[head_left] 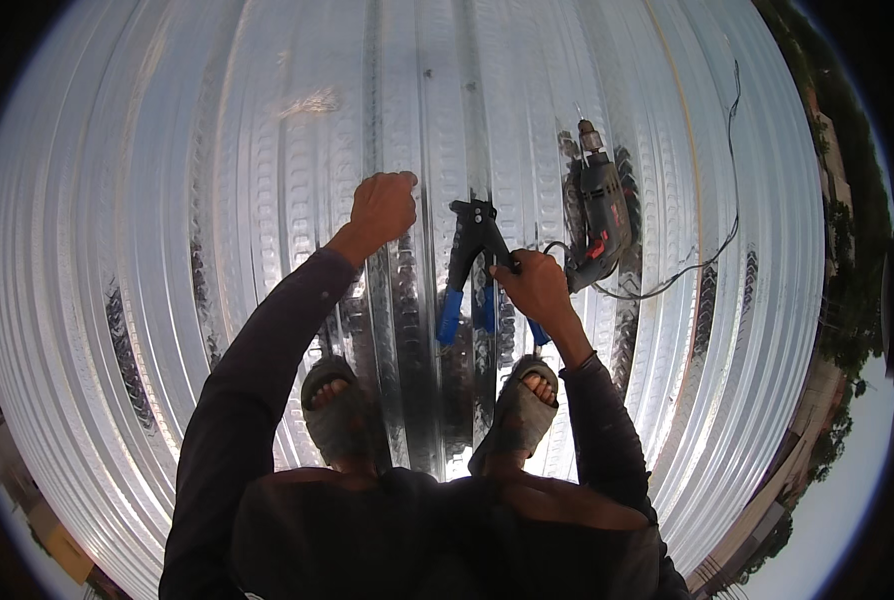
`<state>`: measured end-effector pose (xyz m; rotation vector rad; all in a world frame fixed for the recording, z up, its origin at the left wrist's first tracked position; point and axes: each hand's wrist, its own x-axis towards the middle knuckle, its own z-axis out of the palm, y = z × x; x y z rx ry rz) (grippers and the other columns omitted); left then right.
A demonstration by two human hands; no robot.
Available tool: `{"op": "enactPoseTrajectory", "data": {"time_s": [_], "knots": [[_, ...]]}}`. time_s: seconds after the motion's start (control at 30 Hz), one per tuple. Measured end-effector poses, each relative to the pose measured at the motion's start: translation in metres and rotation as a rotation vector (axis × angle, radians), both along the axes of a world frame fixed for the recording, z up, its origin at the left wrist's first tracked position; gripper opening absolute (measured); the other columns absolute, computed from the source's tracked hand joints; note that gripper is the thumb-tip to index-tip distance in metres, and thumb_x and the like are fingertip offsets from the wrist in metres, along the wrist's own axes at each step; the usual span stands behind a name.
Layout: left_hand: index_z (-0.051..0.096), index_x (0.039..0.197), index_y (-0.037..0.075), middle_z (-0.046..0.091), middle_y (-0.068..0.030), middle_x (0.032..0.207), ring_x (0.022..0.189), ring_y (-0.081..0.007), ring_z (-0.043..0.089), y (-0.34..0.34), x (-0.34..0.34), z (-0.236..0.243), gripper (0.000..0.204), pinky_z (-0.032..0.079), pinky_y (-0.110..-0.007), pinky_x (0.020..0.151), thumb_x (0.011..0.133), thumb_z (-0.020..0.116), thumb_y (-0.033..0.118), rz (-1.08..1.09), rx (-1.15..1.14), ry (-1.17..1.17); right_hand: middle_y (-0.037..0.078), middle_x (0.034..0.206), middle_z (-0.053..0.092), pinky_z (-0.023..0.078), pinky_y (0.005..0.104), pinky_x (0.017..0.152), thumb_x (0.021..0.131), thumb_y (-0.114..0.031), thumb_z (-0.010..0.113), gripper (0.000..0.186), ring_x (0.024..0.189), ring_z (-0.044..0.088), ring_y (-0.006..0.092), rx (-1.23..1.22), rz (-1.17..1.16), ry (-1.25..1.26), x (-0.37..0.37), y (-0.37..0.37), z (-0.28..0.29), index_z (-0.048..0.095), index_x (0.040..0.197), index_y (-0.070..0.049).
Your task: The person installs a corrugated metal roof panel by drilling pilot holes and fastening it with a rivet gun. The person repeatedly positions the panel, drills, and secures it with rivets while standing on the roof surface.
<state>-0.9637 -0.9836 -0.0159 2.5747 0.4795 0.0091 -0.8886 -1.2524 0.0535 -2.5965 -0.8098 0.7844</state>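
My right hand [539, 290] is wrapped round one arm of a black hand riveter [478, 230] with blue grips. The tool's two handles are spread apart, and its head points away from me over the metal sheeting. My left hand [384, 205] is closed in a pinch a little to the left of the riveter's head, low over a ridge of the sheeting. Whatever its fingertips hold, if anything, is too small to make out. To the right of the riveter lies a dark power drill [603, 215] with red parts, its chuck pointing away from me.
Ribbed, shiny metal sheeting [297, 190] spreads all around under my sandalled feet [340, 410]. A black cord [733, 190] curves from the drill to the far right. Dark tread-like marks run along several ribs. Trees [843, 280] and rooftops show beyond the right edge.
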Motion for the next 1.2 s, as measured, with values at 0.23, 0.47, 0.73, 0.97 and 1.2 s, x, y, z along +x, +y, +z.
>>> {"op": "enactPoseTrajectory", "data": {"time_s": [0.23,0.47,0.73,0.97,1.2], "knots": [[0.069,0.117,-0.008,0.073,-0.0194,0.090,0.079,-0.0230,0.074,0.052,0.072,0.034,0.033,0.062,-0.035,0.068,0.090,0.062,0.010,0.260,-0.853,-0.008,0.020,0.089,0.073,0.056,0.0500,0.078,0.087,-0.033,0.071,0.037,0.086,0.071,0.0398,-0.076,0.041,-0.053,0.000,-0.005,0.017,0.072,0.105,-0.001],[0.067,0.116,-0.011,0.072,-0.0185,0.094,0.073,-0.0242,0.074,0.023,0.088,-0.005,0.032,0.060,-0.033,0.059,0.090,0.060,0.006,0.296,-1.013,0.161,0.021,0.095,0.074,0.054,0.0418,0.076,0.087,-0.034,0.073,0.045,0.084,0.072,0.0331,0.179,-0.538,-0.361,0.074,-0.073,0.011,0.071,0.112,0.003],[0.067,0.121,-0.004,0.070,-0.0096,0.089,0.069,-0.0154,0.070,0.024,0.022,0.012,0.034,0.055,-0.028,0.059,0.091,0.063,0.011,0.423,-0.821,0.065,0.017,0.107,0.072,0.053,0.0474,0.089,0.088,-0.034,0.075,0.051,0.101,0.068,0.0308,0.609,-1.188,0.352,0.085,-0.128,-0.060,0.067,0.116,0.007],[0.068,0.121,-0.002,0.069,-0.0049,0.084,0.069,-0.0120,0.067,0.034,-0.072,0.065,0.034,0.053,-0.026,0.060,0.096,0.062,0.020,0.551,-0.752,0.250,0.013,0.102,0.071,0.056,0.0410,0.086,0.096,-0.032,0.070,0.039,0.096,0.068,0.0246,1.075,-1.095,0.976,0.101,-0.140,-0.101,0.065,0.122,-0.004],[0.071,0.115,-0.002,0.070,-0.0051,0.082,0.070,-0.0106,0.066,-0.068,-0.108,0.052,0.032,0.053,-0.028,0.060,0.091,0.064,0.019,0.339,-0.806,0.341,0.013,0.109,0.068,0.059,0.0377,0.080,0.104,-0.031,0.058,0.034,0.096,0.066,0.0245,1.374,-1.184,1.171,0.149,-0.134,-0.081,0.060,0.123,-0.003]]}}
